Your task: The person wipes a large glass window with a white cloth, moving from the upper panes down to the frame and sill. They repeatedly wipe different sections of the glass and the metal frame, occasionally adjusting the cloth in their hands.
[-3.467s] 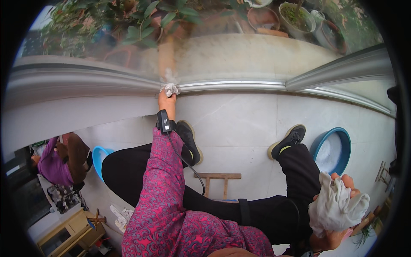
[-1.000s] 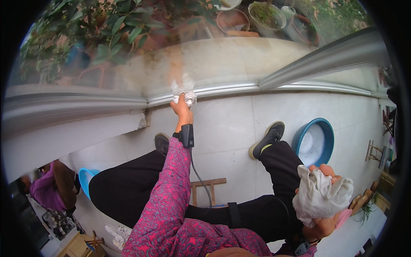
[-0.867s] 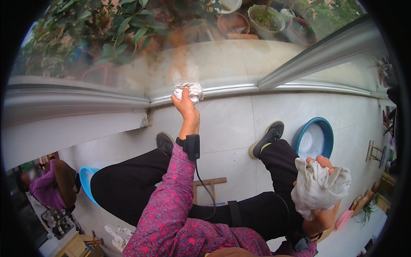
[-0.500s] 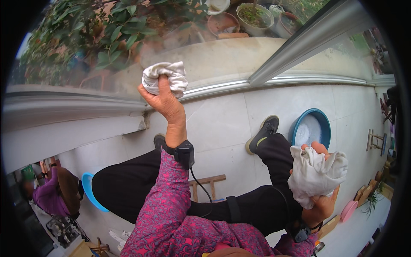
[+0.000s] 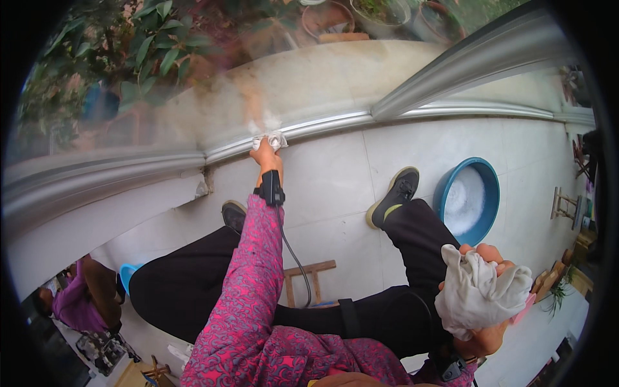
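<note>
The sleeve (image 5: 242, 264) is bright pink, patterned with grey-blue swirls. Ahead of it: a whitish small cloth (image 5: 277, 140) and silver window frame (image 5: 329, 123). Right of it: an off-white large cloth (image 5: 480, 293) and teal-blue tub (image 5: 494, 193). Left of it: a co-worker's purple top (image 5: 80, 306).

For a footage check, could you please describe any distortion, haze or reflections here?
Head view: the silver metal window track curves; same view: green leafy plants look hazy behind the transparent glass pane, which reflects the crumpled white cloth in the left hand.
</note>
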`<state>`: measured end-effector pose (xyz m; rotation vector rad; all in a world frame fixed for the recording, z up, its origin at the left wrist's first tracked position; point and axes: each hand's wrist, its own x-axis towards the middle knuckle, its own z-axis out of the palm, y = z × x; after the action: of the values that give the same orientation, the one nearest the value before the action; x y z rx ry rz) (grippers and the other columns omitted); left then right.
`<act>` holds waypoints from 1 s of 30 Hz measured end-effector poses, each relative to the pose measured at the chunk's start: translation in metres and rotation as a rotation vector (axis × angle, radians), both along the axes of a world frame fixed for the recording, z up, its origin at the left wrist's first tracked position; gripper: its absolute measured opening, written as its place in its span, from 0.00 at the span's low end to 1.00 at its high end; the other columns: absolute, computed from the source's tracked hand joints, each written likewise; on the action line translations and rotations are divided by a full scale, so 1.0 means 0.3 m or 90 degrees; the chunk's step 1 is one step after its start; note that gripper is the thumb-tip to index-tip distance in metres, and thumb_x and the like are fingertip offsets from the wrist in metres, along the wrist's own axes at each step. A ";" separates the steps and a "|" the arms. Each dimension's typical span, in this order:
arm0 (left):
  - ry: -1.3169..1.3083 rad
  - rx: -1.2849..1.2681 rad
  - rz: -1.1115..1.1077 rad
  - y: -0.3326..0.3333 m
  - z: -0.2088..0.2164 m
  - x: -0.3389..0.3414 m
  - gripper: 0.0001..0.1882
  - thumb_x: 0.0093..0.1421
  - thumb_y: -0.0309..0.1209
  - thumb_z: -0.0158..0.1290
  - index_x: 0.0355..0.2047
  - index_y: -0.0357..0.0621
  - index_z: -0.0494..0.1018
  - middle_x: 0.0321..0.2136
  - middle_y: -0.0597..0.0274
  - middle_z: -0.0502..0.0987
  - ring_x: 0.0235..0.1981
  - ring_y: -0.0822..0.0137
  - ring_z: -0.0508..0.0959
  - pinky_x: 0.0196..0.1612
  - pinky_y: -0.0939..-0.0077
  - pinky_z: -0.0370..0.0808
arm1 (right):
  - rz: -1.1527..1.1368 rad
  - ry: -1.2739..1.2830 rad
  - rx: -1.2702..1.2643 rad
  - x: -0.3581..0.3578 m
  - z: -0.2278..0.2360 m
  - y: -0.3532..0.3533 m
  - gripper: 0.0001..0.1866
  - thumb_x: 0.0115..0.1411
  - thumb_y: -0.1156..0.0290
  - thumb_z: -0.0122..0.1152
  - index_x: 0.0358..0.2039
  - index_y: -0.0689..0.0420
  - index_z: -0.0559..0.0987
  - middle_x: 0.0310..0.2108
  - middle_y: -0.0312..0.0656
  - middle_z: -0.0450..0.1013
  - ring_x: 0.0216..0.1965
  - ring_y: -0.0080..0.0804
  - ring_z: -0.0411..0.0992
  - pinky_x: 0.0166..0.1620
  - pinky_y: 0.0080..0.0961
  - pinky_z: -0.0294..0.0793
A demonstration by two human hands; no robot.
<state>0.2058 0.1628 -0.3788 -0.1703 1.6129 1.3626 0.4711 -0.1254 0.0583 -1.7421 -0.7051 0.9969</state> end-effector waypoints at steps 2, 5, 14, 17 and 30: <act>0.003 0.053 -0.051 -0.026 0.109 0.013 0.25 0.56 0.24 0.57 0.51 0.43 0.59 0.46 0.54 0.72 0.43 0.60 0.78 0.37 0.62 0.80 | -0.066 0.101 0.019 -0.015 0.011 0.006 0.28 0.64 0.61 0.60 0.59 0.61 0.65 0.55 0.56 0.68 0.45 0.50 0.76 0.41 0.45 0.84; 0.045 0.151 -0.084 -0.068 0.335 0.045 0.22 0.58 0.27 0.58 0.49 0.43 0.59 0.45 0.56 0.72 0.41 0.64 0.77 0.38 0.66 0.79 | -0.116 0.187 0.035 -0.025 0.031 0.006 0.31 0.63 0.59 0.61 0.61 0.62 0.63 0.56 0.56 0.68 0.47 0.48 0.75 0.43 0.45 0.83; 0.168 0.670 -0.128 -0.092 0.957 0.096 0.15 0.62 0.27 0.57 0.46 0.44 0.65 0.42 0.62 0.74 0.41 0.68 0.77 0.43 0.72 0.77 | 0.030 0.112 0.119 -0.006 0.023 -0.015 0.41 0.57 0.61 0.68 0.65 0.62 0.59 0.59 0.58 0.64 0.51 0.49 0.73 0.48 0.46 0.81; 0.257 0.615 -0.098 -0.057 0.923 0.083 0.13 0.61 0.24 0.56 0.45 0.44 0.66 0.42 0.64 0.74 0.41 0.70 0.76 0.44 0.72 0.77 | -0.116 0.253 0.041 -0.014 0.028 -0.009 0.34 0.63 0.59 0.60 0.64 0.61 0.61 0.58 0.59 0.65 0.48 0.52 0.75 0.45 0.48 0.82; 0.087 0.024 -0.091 -0.022 -0.075 0.035 0.25 0.55 0.24 0.57 0.51 0.41 0.60 0.47 0.55 0.72 0.41 0.59 0.78 0.36 0.61 0.79 | -0.078 0.204 0.075 0.014 -0.002 0.001 0.11 0.61 0.72 0.61 0.41 0.52 0.70 0.53 0.56 0.69 0.52 0.57 0.72 0.49 0.49 0.79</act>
<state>0.2163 0.1563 -0.4014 0.0606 1.6761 1.3174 0.4752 -0.1250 0.0577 -1.4619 -0.4372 1.0941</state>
